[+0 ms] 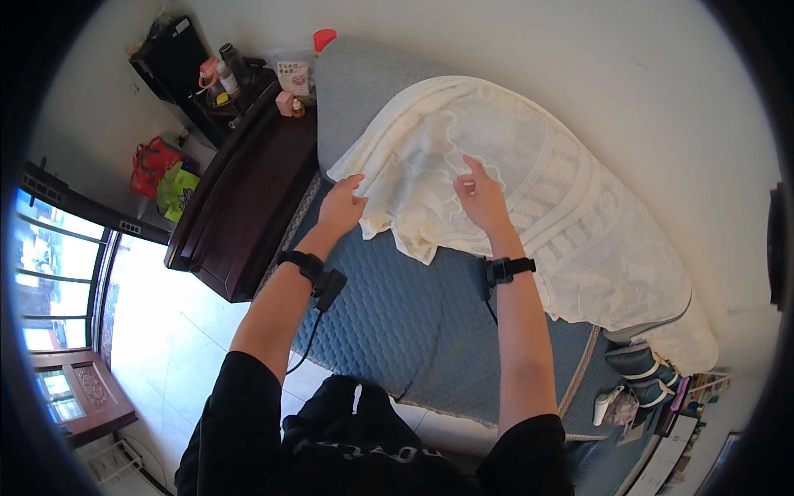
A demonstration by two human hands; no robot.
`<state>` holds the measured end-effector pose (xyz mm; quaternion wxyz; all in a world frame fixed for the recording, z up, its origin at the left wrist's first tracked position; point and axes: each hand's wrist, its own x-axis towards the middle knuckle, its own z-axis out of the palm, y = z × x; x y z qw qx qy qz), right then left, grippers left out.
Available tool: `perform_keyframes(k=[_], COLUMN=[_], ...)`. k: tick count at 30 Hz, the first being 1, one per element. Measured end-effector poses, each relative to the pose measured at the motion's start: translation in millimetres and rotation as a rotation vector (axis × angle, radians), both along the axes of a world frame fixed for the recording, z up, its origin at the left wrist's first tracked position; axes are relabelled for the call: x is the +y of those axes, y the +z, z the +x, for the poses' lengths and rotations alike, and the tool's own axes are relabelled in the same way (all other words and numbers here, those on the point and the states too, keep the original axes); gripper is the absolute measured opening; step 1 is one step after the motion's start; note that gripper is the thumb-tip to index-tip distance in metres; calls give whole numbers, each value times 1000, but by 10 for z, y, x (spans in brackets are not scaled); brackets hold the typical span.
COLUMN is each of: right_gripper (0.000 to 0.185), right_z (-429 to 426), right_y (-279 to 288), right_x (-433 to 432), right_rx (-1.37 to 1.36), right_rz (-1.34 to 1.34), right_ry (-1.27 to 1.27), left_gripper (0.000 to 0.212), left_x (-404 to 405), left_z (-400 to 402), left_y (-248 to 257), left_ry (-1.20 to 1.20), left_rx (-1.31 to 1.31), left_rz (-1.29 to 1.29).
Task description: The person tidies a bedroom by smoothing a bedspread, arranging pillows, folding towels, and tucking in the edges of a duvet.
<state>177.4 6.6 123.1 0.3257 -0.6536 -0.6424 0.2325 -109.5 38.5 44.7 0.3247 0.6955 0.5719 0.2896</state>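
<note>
A cream cover lies draped over the back of a sofa with a blue quilted seat pad. My left hand is at the cover's left edge, with fingers slightly bent; whether it pinches the fabric cannot be told. My right hand is over the middle of the cover, its fingers partly curled and apart, with nothing seen in it. The cover's lower edge hangs in loose folds between the hands. Both wrists wear black straps with small devices and cables.
A dark wooden armrest at left bears a small pink box. Behind it, a small table holds bottles. A red bag and a green bag are beyond. Dark cushions and a white bottle rest at right.
</note>
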Motion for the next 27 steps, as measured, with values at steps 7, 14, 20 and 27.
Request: perform_keyframes(k=[7, 14, 20, 27], right_gripper=[41, 37, 39, 34], right_z=[-142, -447, -514, -653], right_y=[221, 532, 484, 312], right_x=[790, 1244, 1555, 1699], right_rx=[-24, -209, -488, -450], right_rz=[281, 228, 138, 135], right_ry=[-77, -124, -270, -337], left_gripper=[39, 49, 53, 27], left_x=[330, 875, 1274, 1616], left_z=[-175, -5, 275, 128], left_y=[150, 4, -168, -513], left_ry=[40, 101, 44, 29], left_rx=[89, 259, 239, 157], left_rz=[2, 61, -28, 21])
